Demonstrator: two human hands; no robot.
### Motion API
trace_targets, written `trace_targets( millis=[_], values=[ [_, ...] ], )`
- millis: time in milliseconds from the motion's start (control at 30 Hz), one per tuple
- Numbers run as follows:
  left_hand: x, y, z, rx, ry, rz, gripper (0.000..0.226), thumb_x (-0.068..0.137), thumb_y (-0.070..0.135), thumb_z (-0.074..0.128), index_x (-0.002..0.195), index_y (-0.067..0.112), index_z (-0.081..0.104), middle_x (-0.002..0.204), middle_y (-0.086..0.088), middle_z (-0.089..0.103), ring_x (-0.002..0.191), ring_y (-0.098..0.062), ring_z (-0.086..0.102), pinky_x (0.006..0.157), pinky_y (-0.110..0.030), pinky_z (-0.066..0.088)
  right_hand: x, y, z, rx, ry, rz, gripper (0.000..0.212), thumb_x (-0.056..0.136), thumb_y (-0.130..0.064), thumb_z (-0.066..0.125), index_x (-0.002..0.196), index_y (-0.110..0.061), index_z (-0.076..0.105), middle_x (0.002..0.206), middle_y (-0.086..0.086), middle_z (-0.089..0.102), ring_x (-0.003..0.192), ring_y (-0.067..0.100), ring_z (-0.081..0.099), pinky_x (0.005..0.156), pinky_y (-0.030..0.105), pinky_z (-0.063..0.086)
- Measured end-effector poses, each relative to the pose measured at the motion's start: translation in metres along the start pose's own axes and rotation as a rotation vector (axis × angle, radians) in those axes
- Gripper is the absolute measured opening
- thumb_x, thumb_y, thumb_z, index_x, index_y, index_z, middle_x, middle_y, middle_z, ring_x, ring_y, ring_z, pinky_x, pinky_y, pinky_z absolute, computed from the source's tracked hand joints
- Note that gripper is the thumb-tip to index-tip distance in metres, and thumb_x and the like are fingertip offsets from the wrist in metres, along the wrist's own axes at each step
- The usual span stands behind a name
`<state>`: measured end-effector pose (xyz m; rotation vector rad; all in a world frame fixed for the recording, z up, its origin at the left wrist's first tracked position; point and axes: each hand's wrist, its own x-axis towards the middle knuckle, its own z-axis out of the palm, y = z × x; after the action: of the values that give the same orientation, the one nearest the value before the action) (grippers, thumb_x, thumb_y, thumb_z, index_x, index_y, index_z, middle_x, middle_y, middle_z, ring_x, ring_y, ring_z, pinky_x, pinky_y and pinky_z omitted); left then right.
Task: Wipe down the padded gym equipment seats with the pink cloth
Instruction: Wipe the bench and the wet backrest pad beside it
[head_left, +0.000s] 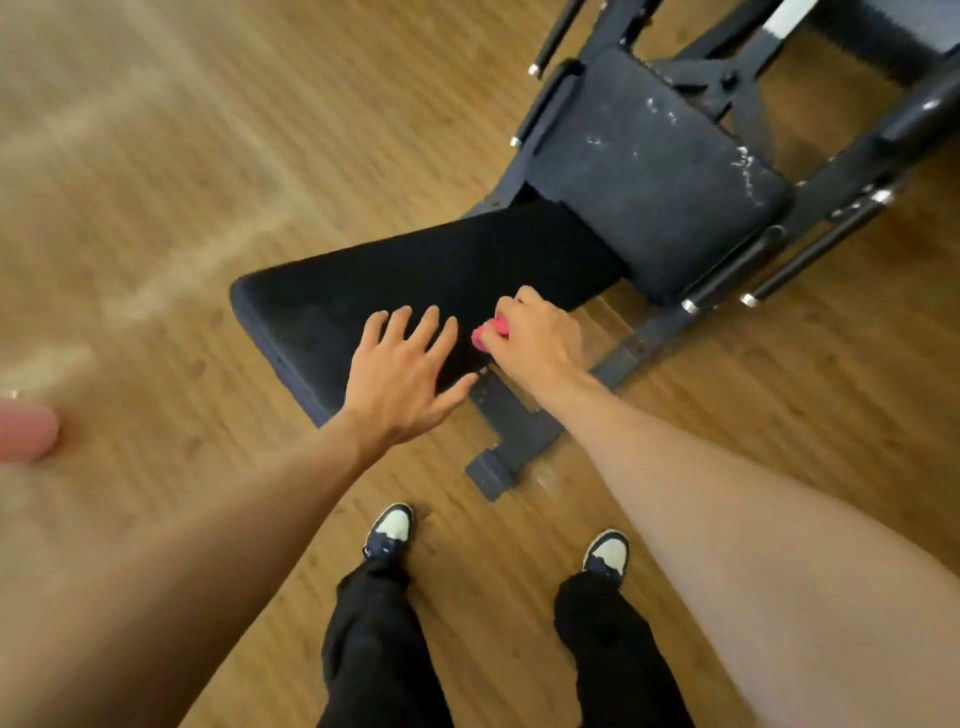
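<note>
A long black padded bench pad (395, 280) slants across the middle of the view. Beyond it sits a worn, scuffed black seat pad (654, 171) with white cracks. My right hand (540, 338) is fisted around a bunched pink cloth (488, 332) and presses it on the near right edge of the long pad. My left hand (405, 369) lies with fingers spread, palm down, over the near edge of the same pad, just left of the cloth.
The bench's dark metal frame (514, 431) and foot run along the wooden floor (208, 156) toward my shoes (389, 530). Black bars and handles (810, 254) stick out around the worn seat. A blurred pink object (26, 431) sits at the left edge.
</note>
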<state>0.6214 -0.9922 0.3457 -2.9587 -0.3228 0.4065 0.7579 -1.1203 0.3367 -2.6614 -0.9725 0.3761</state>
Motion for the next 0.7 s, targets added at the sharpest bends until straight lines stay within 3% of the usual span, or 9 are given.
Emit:
trace_targets(
  millis=[167, 333, 500, 600, 700],
  values=[
    [-0.047, -0.003, 0.022, -0.028, -0.050, -0.207, 0.083, 0.101, 0.068, 0.012, 0.155, 0.015, 0.045, 0.156, -0.015, 0.049, 0.139, -0.041, 0.044, 0.114, -0.054, 0.032, -0.021, 0.009, 0.037, 0.102, -0.100, -0.209, 0.026, 0.098, -0.045, 0.055, 0.094, -0.021, 0.066, 0.095, -0.005, 0.053, 0.077, 0.014, 0.056, 0.057, 0.026, 0.033],
    [-0.075, -0.028, 0.054, 0.005, -0.108, -0.145, 0.096, 0.095, 0.082, 0.007, 0.162, 0.020, 0.038, 0.163, -0.011, 0.042, 0.151, -0.038, 0.035, 0.126, -0.054, 0.018, -0.035, -0.001, 0.096, 0.346, -0.077, -0.328, 0.024, 0.099, -0.037, 0.061, 0.106, -0.016, 0.069, 0.107, -0.001, 0.058, 0.086, 0.012, 0.058, 0.063, 0.018, 0.042],
    [-0.082, -0.051, 0.090, 0.078, -0.030, -0.098, 0.106, 0.089, 0.091, 0.017, 0.158, 0.015, 0.044, 0.159, -0.014, 0.047, 0.147, -0.038, 0.040, 0.124, -0.053, 0.025, -0.027, -0.022, 0.151, 0.600, 0.164, -0.573, 0.027, 0.098, -0.028, 0.066, 0.118, -0.010, 0.069, 0.120, 0.004, 0.059, 0.104, 0.012, 0.058, 0.084, 0.020, 0.051],
    [-0.085, -0.050, 0.112, 0.079, 0.105, -0.108, 0.107, 0.088, 0.091, 0.026, 0.155, 0.010, 0.048, 0.156, -0.016, 0.050, 0.145, -0.039, 0.042, 0.122, -0.052, 0.026, -0.024, -0.027, 0.179, 0.663, 0.283, -0.777, 0.031, 0.098, -0.021, 0.067, 0.123, -0.002, 0.066, 0.125, 0.017, 0.058, 0.114, 0.024, 0.058, 0.097, 0.029, 0.051],
    [-0.082, -0.056, 0.135, 0.102, 0.272, -0.076, 0.110, 0.086, 0.091, 0.038, 0.152, 0.004, 0.049, 0.153, -0.019, 0.052, 0.144, -0.040, 0.043, 0.122, -0.051, 0.026, -0.009, -0.026, 0.208, 0.614, 0.440, -1.013, 0.037, 0.098, -0.021, 0.067, 0.129, -0.002, 0.059, 0.127, 0.023, 0.056, 0.114, 0.032, 0.057, 0.099, 0.035, 0.050]
  ],
)
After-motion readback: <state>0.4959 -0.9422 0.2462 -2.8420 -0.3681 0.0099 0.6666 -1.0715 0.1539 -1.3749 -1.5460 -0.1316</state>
